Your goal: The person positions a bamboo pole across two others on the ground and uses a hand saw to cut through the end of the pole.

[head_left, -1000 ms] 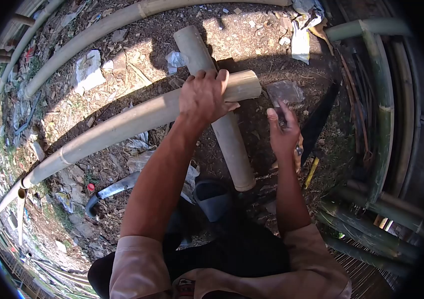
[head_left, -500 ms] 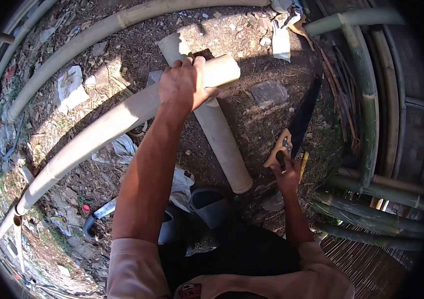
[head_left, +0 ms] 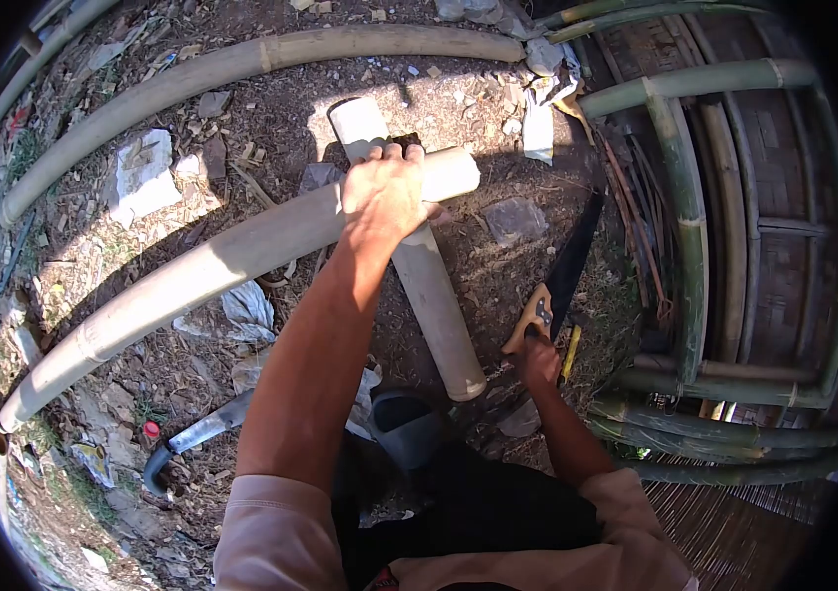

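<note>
My left hand [head_left: 385,195] is wrapped over a long pale bamboo pole [head_left: 207,258] near its cut end. Beneath that end, a short bamboo piece [head_left: 436,320] lies crosswise on the ground. On the right, the fingers of my right hand [head_left: 539,362] close round the wooden handle of a handsaw [head_left: 533,317]. Its dark blade points up and away from me, in shadow. Right beside this hand is a narrow yellow object [head_left: 570,355].
A machete [head_left: 204,429] with a dark curved handle lies at lower left. Another bamboo pole [head_left: 370,41] arches along the back. Green bamboo poles [head_left: 693,236] frame a woven wall on the right. Plastic scraps [head_left: 143,177] and wood chips litter the ground.
My right hand has settled further round the saw's handle. The whole view has shifted a little; my left hand keeps its place on the pole.
</note>
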The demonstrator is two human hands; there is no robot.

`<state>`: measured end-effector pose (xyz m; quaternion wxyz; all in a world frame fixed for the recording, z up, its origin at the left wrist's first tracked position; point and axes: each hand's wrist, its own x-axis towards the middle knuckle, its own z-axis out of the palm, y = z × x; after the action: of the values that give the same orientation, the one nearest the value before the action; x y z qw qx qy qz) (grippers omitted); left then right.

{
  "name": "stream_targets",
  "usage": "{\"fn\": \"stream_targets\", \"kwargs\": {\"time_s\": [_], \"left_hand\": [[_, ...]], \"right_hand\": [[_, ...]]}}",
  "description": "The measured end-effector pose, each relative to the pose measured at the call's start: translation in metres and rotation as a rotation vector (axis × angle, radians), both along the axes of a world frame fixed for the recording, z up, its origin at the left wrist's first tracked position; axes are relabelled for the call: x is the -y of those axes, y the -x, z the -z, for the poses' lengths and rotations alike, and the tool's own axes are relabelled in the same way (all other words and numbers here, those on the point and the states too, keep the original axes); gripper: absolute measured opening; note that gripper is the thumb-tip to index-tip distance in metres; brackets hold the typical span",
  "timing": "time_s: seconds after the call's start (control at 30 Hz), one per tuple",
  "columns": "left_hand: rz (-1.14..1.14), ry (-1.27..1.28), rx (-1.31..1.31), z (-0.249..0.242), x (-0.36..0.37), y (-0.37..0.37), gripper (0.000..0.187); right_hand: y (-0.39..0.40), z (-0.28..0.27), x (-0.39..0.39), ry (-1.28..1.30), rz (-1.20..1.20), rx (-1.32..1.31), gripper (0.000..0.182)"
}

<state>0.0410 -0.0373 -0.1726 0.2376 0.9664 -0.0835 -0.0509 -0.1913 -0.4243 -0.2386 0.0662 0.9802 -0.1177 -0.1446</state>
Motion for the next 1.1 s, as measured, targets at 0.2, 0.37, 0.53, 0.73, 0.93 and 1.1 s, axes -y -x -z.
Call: {"fn": "stream_targets", "kwargs": {"time_s": [0.2, 0.37, 0.53, 0.73, 0.93, 1.1], "left_hand": [[0.012, 0.013, -0.025, 0.000, -0.001, 0.000, 0.077], [0.001, 0.044, -0.005, -0.001, 0.001, 0.000, 0.075], [-0.006, 0.011, 0.034, 0.004, 0.001, 0.000, 0.078], [0.002, 0.027, 0.015, 0.002, 0.001, 0.000, 0.078], [-0.006, 0.016, 0.046, 0.003, 0.001, 0.001, 0.081], [-0.003, 0.033, 0.036, -0.002, 0.000, 0.002, 0.076]], "right_hand": [[-0.003, -0.012, -0.011, 0.005, 0.039, -0.034, 0.055], [0.010, 0.008, 0.010, 0.004, -0.050, 0.051, 0.052], [0.000, -0.022, -0.018, -0.011, 0.085, -0.100, 0.050], [0.003, -0.011, -0.011, -0.031, 0.022, 0.009, 0.052], [0.001, -0.018, -0.019, -0.035, 0.055, -0.028, 0.053], [-0.007, -0.033, -0.029, -0.082, 0.097, -0.070, 0.050]]}}
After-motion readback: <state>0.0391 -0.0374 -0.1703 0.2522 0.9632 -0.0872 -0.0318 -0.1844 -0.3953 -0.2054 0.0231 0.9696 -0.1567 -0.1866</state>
